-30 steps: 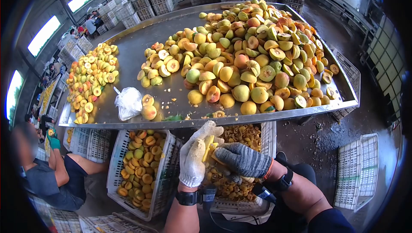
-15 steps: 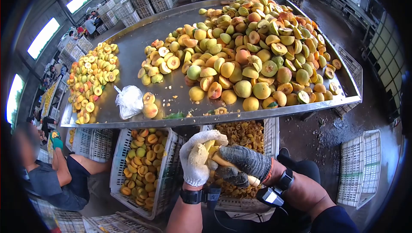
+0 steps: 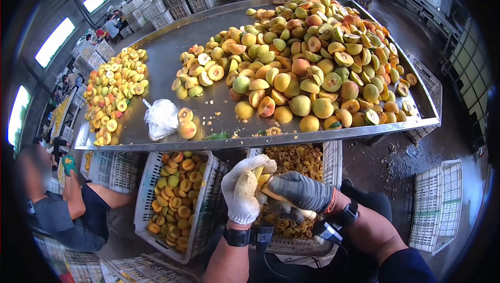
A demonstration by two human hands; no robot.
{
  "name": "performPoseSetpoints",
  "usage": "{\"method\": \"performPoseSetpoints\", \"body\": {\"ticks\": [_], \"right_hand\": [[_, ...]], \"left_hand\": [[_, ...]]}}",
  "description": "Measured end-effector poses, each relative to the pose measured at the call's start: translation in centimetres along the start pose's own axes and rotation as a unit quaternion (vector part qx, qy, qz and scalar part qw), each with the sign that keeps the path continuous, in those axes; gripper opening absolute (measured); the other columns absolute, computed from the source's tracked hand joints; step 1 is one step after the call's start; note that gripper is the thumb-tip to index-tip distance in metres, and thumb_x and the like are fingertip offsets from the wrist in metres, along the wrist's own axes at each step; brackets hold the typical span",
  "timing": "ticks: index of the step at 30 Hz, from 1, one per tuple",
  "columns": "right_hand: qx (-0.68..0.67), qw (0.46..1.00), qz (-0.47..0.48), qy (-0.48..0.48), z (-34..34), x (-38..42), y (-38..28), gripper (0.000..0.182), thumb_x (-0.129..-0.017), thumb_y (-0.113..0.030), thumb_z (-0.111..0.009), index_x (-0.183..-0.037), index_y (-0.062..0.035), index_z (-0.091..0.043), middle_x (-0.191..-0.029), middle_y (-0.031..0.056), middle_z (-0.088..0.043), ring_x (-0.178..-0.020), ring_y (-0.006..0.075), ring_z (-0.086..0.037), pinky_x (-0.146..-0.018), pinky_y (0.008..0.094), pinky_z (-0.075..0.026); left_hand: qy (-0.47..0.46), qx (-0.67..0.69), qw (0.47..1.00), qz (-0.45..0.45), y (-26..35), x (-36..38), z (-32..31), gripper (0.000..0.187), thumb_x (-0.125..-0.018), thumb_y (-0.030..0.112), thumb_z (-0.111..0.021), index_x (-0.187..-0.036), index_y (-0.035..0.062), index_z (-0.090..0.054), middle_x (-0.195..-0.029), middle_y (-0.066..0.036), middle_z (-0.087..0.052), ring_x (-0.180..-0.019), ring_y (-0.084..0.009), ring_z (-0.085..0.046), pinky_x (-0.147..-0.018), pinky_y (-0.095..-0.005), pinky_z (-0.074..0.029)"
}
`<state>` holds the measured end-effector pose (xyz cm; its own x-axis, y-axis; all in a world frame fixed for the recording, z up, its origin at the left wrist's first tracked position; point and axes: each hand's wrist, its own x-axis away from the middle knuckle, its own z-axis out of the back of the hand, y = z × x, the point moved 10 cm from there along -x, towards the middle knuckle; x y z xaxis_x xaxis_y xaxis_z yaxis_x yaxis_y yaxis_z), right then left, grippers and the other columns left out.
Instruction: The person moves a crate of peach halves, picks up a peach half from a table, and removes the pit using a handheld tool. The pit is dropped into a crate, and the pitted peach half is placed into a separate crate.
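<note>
My left hand (image 3: 242, 192), in a white glove, is closed around a yellow peach piece (image 3: 263, 179), mostly hidden by the fingers. My right hand (image 3: 299, 193), in a grey glove, grips a tool with a pale handle (image 3: 309, 213), pressed up against the fruit. Its working end is hidden, so its exact kind cannot be made out. Both hands are above a white crate (image 3: 334, 171) filled with brownish-orange peach scraps. Beyond them, a metal table (image 3: 208, 107) carries a large heap of halved peaches (image 3: 312, 64) and a smaller heap of cut peaches (image 3: 115, 87) at left.
A white crate (image 3: 141, 199) of peach halves stands left of my hands. A white plastic bag (image 3: 161, 120) lies near the table's front edge. Another person (image 3: 73, 210) sits at left, wearing green gloves. At right on the wet floor is another white crate (image 3: 436, 205).
Both hands stay together on the peach piece; my right hand has shifted and turned slightly against it. The view has moved a little. At left, the other person's gloved hand has risen slightly.
</note>
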<state>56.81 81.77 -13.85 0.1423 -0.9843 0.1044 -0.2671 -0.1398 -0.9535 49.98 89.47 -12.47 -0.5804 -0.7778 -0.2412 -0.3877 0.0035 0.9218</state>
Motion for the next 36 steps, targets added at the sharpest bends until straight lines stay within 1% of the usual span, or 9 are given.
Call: {"method": "performPoseSetpoints", "body": {"ticks": [1, 3, 6, 14, 21, 25, 29, 32, 36], "right_hand": [[0.008, 0.986, -0.168, 0.014, 0.2, 0.8, 1.8, 0.031, -0.102, -0.032, -0.053, -0.117, -0.0061, -0.062, -0.079, 0.0021, -0.064, -0.064, 0.0133, -0.061, -0.061, 0.0306, -0.052], [0.163, 0.985, -0.015, 0.062, 1.5, -0.2, 0.5, 0.029, -0.099, -0.035, -0.057, -0.106, -0.0075, -0.063, -0.063, 0.0072, -0.058, -0.051, 0.0229, -0.058, -0.053, 0.0387, -0.048], [0.519, 0.835, 0.157, 0.098, 1.0, 0.8, -3.8, 0.022, -0.093, -0.03, -0.06, -0.099, -0.0095, -0.062, -0.062, 0.0169, -0.058, -0.055, 0.0376, -0.059, -0.051, 0.0455, -0.045], [0.588, 0.794, 0.127, 0.086, 0.6, 1.3, -3.3, 0.022, -0.091, -0.029, -0.062, -0.1, -0.009, -0.061, -0.065, 0.0148, -0.061, -0.058, 0.0369, -0.061, -0.053, 0.0457, -0.048], [0.38, 0.906, 0.181, 0.034, 2.9, 3.7, -2.3, 0.058, -0.089, -0.022, -0.067, -0.144, -0.0191, -0.046, -0.088, 0.0115, -0.068, -0.072, 0.0318, -0.067, -0.058, 0.0419, -0.051], [0.649, 0.756, -0.08, 0.026, 5.1, 4.4, 3.4, 0.051, -0.089, -0.022, -0.061, -0.139, -0.0232, -0.052, -0.064, 0.0109, -0.06, -0.055, 0.0322, -0.06, -0.052, 0.0421, -0.049], [0.632, 0.775, -0.008, 0.002, 4.0, 4.6, 4.2, 0.045, -0.086, -0.016, -0.058, -0.131, -0.0191, -0.056, -0.063, 0.0111, -0.061, -0.057, 0.0308, -0.063, -0.051, 0.0433, -0.048], [0.682, 0.725, -0.091, 0.006, 5.0, 5.3, 6.5, 0.042, -0.087, -0.018, -0.058, -0.129, -0.0184, -0.058, -0.064, 0.0123, -0.061, -0.058, 0.0322, -0.064, -0.051, 0.043, -0.048], [0.611, 0.787, -0.035, 0.077, 4.5, 6.2, 4.6, 0.029, -0.087, -0.021, -0.057, -0.113, -0.0099, -0.062, -0.069, 0.0133, -0.065, -0.062, 0.035, -0.065, -0.054, 0.0451, -0.049]], "left_hand": [[0.0, 0.001, 1.0, -0.001, -0.2, 0.0, -0.1, 0.045, -0.099, 0.032, -0.051, -0.113, -0.0078, -0.065, -0.103, -0.019, -0.07, -0.094, -0.0257, -0.069, -0.087, -0.0368, -0.054], [0.018, 0.024, 0.999, 0.042, -1.6, 0.1, 0.3, 0.044, -0.099, 0.032, -0.049, -0.112, -0.0072, -0.065, -0.101, -0.018, -0.071, -0.094, -0.025, -0.069, -0.087, -0.0354, -0.053], [0.005, -0.035, 0.995, 0.089, -2.7, 0.2, 0.3, 0.046, -0.101, 0.035, -0.046, -0.11, -0.0061, -0.063, -0.101, -0.019, -0.069, -0.094, -0.0273, -0.067, -0.09, -0.0395, -0.052], [0.052, 0.231, 0.93, 0.283, -6.9, 1.2, 0.4, 0.053, -0.101, 0.045, -0.039, -0.107, -0.0024, -0.063, -0.102, -0.021, -0.069, -0.097, -0.0326, -0.066, -0.091, -0.0436, -0.052], [0.075, 0.232, 0.933, 0.264, -4.7, -0.1, 1.8, 0.055, -0.102, 0.045, -0.041, -0.109, -0.0036, -0.064, -0.103, -0.022, -0.07, -0.09, -0.0303, -0.069, -0.079, -0.0378, -0.057], [-0.014, -0.22, 0.935, 0.276, -3.5, 0.6, 3.5, 0.044, -0.096, 0.045, -0.057, -0.104, 0.0043, -0.071, -0.093, -0.015, -0.074, -0.08, -0.0219, -0.07, -0.068, -0.0306, -0.055], [-0.055, -0.463, 0.852, 0.236, -4.0, 1.7, 6.0, 0.039, -0.089, 0.045, -0.065, -0.094, 0.0073, -0.073, -0.089, -0.017, -0.072, -0.085, -0.0323, -0.07, -0.078, -0.039, -0.054], [0.026, -0.607, 0.774, 0.18, -0.7, 1.0, 11.0, 0.035, -0.088, 0.042, -0.064, -0.09, 0.0083, -0.072, -0.087, -0.018, -0.071, -0.084, -0.039, -0.068, -0.075, -0.0456, -0.053], [0.179, -0.691, 0.701, 0.002, 4.0, 0.1, 17.0, 0.06, -0.086, 0.034, -0.071, -0.131, -0.0024, -0.054, -0.132, -0.029, -0.053, -0.121, -0.0428, -0.053, -0.103, -0.046, -0.043]]}}
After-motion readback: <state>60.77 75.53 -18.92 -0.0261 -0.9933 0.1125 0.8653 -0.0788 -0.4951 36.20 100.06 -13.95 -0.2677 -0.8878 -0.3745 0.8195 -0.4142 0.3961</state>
